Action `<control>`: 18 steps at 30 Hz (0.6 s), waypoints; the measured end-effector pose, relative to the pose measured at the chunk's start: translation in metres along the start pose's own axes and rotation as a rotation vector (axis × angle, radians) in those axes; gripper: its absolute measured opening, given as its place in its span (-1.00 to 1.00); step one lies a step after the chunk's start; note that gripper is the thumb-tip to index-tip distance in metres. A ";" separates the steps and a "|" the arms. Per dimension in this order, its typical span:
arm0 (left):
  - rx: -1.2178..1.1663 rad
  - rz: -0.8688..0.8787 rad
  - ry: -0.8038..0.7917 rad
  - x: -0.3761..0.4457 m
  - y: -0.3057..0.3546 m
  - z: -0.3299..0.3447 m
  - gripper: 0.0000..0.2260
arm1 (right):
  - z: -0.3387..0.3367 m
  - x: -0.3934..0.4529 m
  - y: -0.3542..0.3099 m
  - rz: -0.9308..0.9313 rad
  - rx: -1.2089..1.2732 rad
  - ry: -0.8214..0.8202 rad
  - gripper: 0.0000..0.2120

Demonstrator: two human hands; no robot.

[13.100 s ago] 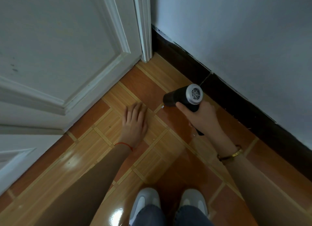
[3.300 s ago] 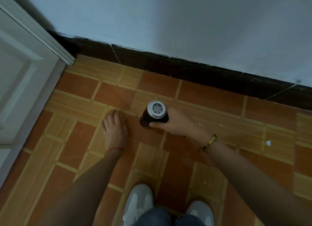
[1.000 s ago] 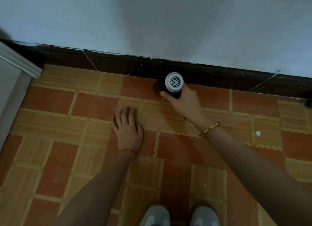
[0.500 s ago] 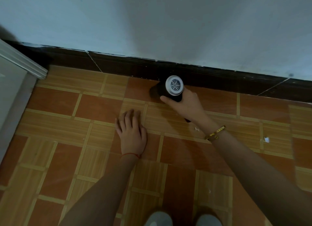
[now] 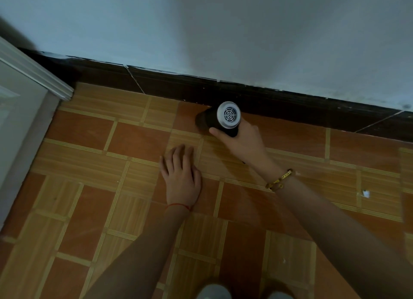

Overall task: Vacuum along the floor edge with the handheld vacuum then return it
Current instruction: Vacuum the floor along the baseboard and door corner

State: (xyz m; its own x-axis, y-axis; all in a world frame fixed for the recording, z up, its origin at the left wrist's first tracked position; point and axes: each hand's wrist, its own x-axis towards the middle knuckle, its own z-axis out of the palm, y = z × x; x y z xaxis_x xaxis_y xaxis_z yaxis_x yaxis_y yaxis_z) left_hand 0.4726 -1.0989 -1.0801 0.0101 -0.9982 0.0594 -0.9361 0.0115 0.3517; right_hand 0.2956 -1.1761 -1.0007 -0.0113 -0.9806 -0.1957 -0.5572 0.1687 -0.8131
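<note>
The handheld vacuum (image 5: 220, 117) is a short black cylinder with a round white vented end cap facing me. My right hand (image 5: 243, 140) grips it from below and to the right, holding it low over the tiled floor (image 5: 138, 140), its front end pointing left along the dark skirting board (image 5: 169, 87). The nozzle end is dark and hard to make out. My left hand (image 5: 181, 178) lies flat on the floor, palm down with fingers spread, a little left of and nearer to me than the vacuum.
A pale blue wall (image 5: 223, 30) rises above the skirting. A white door and frame (image 5: 26, 97) stand at the left. A small white scrap (image 5: 365, 194) lies on the tiles at the right. My shoe tips (image 5: 213, 293) show at the bottom edge.
Over the last second the vacuum has stayed by the skirting, shifting slightly. Earlier it was out on the tiles and near the door corner. My left hand has kept flat on the floor.
</note>
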 end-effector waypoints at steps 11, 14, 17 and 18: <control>-0.001 0.007 -0.014 0.002 -0.003 0.002 -0.54 | 0.034 0.031 -0.023 -0.094 -0.011 -0.133 -0.36; 0.008 0.006 -0.013 0.002 -0.003 0.003 -0.53 | 0.040 0.037 -0.029 -0.128 -0.067 0.033 -0.33; 0.018 0.011 -0.009 0.002 -0.003 0.004 -0.53 | 0.047 0.041 -0.037 -0.159 -0.109 0.078 -0.35; 0.025 0.014 -0.010 0.002 -0.003 0.004 -0.53 | 0.050 0.043 -0.040 -0.179 -0.128 0.045 -0.37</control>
State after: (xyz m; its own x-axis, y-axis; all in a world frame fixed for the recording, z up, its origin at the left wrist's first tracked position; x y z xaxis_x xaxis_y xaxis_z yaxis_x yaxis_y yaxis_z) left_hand 0.4740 -1.1016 -1.0844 -0.0065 -0.9985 0.0544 -0.9447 0.0240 0.3270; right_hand 0.3590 -1.2195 -1.0042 0.0622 -0.9977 -0.0278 -0.6544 -0.0197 -0.7558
